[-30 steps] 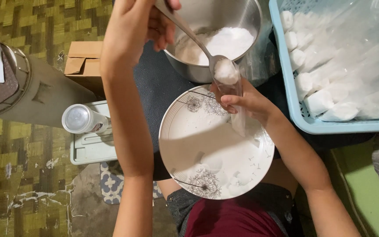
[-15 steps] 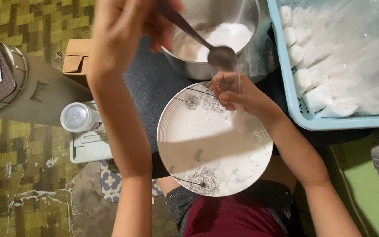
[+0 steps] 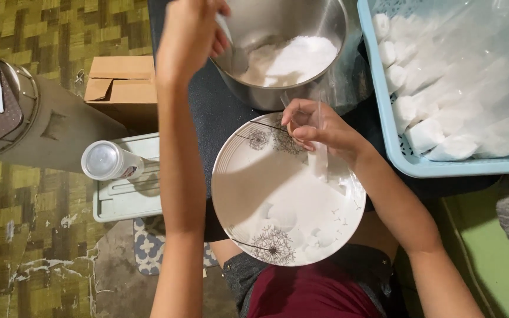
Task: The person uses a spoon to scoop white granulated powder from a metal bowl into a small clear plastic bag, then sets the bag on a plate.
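The left hand (image 3: 192, 35) holds a spoon (image 3: 226, 41) in the pot (image 3: 325, 23) of white powder (image 3: 293, 59). The right hand (image 3: 319, 129) pinches a thin clear bag (image 3: 320, 156) upright, just below the pot, over the plate (image 3: 237, 194).

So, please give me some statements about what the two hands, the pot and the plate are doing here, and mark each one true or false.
1. The left hand holds a spoon over the round steel pot of white powder. True.
2. The right hand holds a red cup. False: it pinches a narrow clear plastic bag.
3. The white round plate with dandelion print sits under the right hand. True.
4. The light blue plastic basket holds green bottles. False: it holds white filled packets.
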